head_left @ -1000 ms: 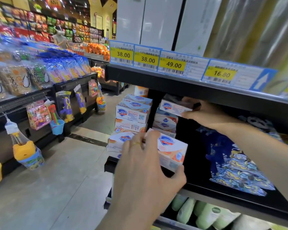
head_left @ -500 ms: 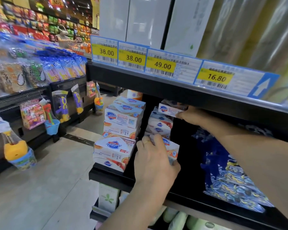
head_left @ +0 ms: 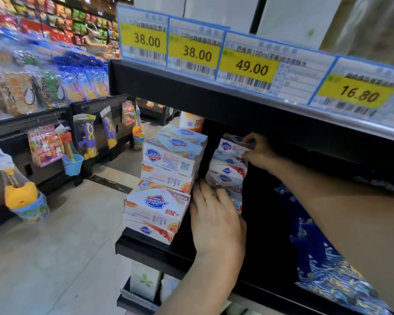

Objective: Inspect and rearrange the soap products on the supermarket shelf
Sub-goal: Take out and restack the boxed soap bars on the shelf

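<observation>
Fingers of my right hand (head_left: 257, 151) pinch the right end of the top soap box (head_left: 233, 146), which sits on the far stack (head_left: 228, 171) just under the upper shelf edge (head_left: 214, 98). That box lies with its long axis running left to right, its free end pointing left, away from my grip. My left hand (head_left: 216, 217) is lower and nearer to me. Its fingers curve against the bottom boxes of the same stack, but they cover the contact, so I cannot tell whether they clasp a box or only press on it. Just left of this hand, and nearer the aisle, stands a taller pile of soap boxes (head_left: 168, 178) at the shelf's left end. I judge the top box can only slide out rightward or toward me, and my right hand is the one placed for it.
</observation>
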Demonstrator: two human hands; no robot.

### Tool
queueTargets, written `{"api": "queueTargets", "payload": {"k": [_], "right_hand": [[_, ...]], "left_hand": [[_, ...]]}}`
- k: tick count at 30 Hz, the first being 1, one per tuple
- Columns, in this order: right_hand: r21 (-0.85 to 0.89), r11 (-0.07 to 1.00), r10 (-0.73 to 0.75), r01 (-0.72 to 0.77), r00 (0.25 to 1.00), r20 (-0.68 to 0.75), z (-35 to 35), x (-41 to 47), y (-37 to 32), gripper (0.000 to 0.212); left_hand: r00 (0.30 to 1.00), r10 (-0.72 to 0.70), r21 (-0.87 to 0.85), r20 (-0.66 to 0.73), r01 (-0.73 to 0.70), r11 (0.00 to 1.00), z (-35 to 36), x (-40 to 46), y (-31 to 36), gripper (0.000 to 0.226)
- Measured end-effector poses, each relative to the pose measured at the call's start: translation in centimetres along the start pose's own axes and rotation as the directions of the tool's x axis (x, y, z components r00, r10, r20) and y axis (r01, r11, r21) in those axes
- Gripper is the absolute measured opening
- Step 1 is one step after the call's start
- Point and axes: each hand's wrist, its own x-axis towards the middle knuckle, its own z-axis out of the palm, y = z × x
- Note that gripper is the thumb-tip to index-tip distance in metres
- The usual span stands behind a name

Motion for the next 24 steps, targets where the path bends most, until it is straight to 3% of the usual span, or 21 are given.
{"api": "queueTargets", "payload": {"k": [3, 7, 17, 21, 24], "right_hand": [[-0.025, 0.999, -0.030, 0.030, 1.000, -0.008, 0.2, 0.6, 0.1, 0.012], [-0.101, 0.994, -0.045, 0.045, 0.999, -0.006, 0.3, 0.4, 0.1, 0.028], [-0.240, 0.966, -0.098, 0.095, 0.995, -0.002, 0.8, -0.7, -0.9, 0.032], [-0.250, 0.957, -0.183, 0.148, 0.975, -0.123, 1.5, -2.0, -1.1, 0.036], [-0.225, 0.933, -0.337, 0.280, 0.900, -0.278, 2.2, -3.4, -2.1, 0.039]], "left_hand": [[1.000, 0.008, 0.009, -0.013, -0.008, 1.000, 0.5, 0.1, -0.2, 0.083], [1.000, 0.026, 0.040, -0.006, -0.026, 0.999, 1.0, 0.0, -0.4, 0.076], [0.998, 0.058, 0.088, -0.029, -0.055, 0.995, 0.9, -0.2, -0.5, 0.078], [0.995, 0.096, 0.035, -0.016, -0.096, 0.995, -0.1, -1.4, -0.5, 0.091], [0.984, 0.173, -0.062, -0.044, -0.175, 0.983, -2.4, -3.5, -0.8, 0.087]]}}
